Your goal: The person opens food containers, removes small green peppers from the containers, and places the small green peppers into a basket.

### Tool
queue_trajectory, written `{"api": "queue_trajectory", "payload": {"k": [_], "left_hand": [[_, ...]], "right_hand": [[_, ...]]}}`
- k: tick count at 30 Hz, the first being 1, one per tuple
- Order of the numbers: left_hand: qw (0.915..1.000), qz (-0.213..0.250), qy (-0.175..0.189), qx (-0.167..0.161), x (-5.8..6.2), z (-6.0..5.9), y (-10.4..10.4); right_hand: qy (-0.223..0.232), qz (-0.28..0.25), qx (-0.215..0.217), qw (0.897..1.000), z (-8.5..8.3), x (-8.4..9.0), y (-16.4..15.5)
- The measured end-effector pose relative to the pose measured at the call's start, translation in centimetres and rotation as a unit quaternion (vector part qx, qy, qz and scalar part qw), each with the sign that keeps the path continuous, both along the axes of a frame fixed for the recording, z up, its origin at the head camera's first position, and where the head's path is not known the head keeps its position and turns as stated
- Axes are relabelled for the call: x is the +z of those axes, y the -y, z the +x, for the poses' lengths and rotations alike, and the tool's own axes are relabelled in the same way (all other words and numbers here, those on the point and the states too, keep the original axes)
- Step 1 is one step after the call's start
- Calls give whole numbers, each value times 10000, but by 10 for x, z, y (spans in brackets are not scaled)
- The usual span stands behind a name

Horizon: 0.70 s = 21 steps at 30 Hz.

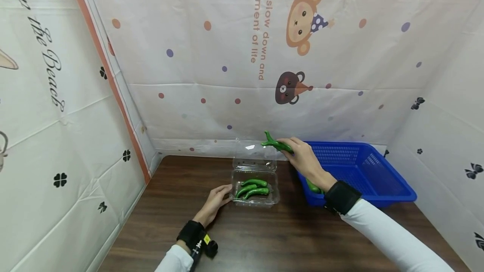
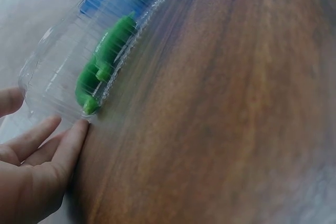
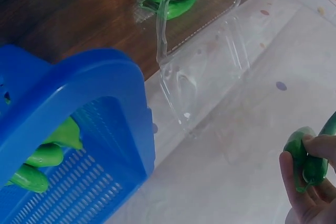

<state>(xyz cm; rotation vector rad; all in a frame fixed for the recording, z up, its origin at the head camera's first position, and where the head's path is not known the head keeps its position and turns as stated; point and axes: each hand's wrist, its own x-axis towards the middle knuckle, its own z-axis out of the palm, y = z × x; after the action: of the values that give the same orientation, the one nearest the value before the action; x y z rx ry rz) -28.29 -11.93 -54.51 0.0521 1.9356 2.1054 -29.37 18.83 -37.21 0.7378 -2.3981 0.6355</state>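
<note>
- A green pepper (image 1: 277, 144) is gripped in the right hand (image 1: 302, 156), with fingers and thumb curled round it; in the right wrist view the pinch round the pepper (image 3: 306, 162) is plainly seen.
- The held pepper is carried in the air above the gap between the clear plastic clamshell box (image 1: 255, 188) and the blue basket (image 1: 363, 171), its stem end pointing left, toward the box.
- Its long axis is seen to run roughly left to right, much as the three peppers already in the box (image 1: 252, 188) lie side by side.
- The box lies below and to the left of the grip, nearer the person, with its hinged lid (image 1: 254, 154) stood open at the far side; the open tray is thus judged to be reached by a move down and leftward.
- The left hand (image 1: 215, 202) is laid on the wooden table (image 1: 264, 238) with fingers relaxed and straight, fingertips (image 2: 73, 135) touching the box's left end; nothing is grasped by it.
- The left hand is nearer to the box, the right hand nearer to the basket.
- More peppers (image 3: 44, 156) are seen inside the basket through its slotted wall.
- A printed fabric backdrop (image 1: 242, 53) is hung round the table.
</note>
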Motion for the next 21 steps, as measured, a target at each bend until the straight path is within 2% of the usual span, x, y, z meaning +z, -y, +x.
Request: {"api": "queue_trajectory", "payload": {"k": [8,21], "left_hand": [[10000,33,-60,-7,-2,1,0],[9999,-91,-93,114,-1,-1,-1]], "right_hand": [[-105,5,37,9999,-2,2,-3],[-313,-112,-27,9994,-2,14,-12]]}}
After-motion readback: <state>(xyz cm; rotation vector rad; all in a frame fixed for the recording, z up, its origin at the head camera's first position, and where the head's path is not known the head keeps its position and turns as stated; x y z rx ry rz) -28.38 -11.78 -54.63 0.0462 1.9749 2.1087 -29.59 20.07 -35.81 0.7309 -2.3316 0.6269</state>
